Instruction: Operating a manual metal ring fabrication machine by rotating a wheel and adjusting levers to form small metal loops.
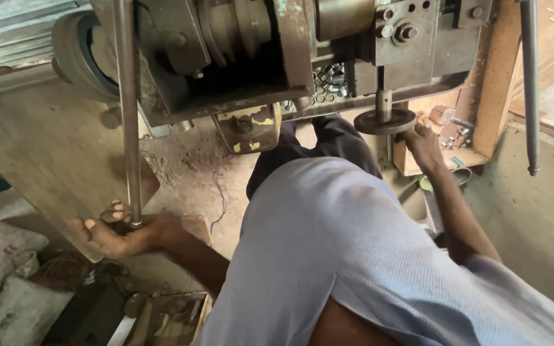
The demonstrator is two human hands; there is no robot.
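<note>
My left hand (120, 232) cups the lower end of a long grey metal rod (127, 109) that runs straight up into a heavy worn machine (258, 51). Its fingers curl around the rod's tip, palm up. My right hand (423, 142) reaches out and grips the rim of a small dark round handwheel (385, 120) on a vertical shaft under the machine's right side. My pale blue shirt (354, 256) fills the lower middle of the view.
A second vertical rod (530, 83) hangs at the far right. A wooden shelf (463, 138) with small metal parts sits behind the handwheel. Sacks (8, 282) lie at lower left, a box of tools (168, 317) below, and sawdust covers the floor (187, 166).
</note>
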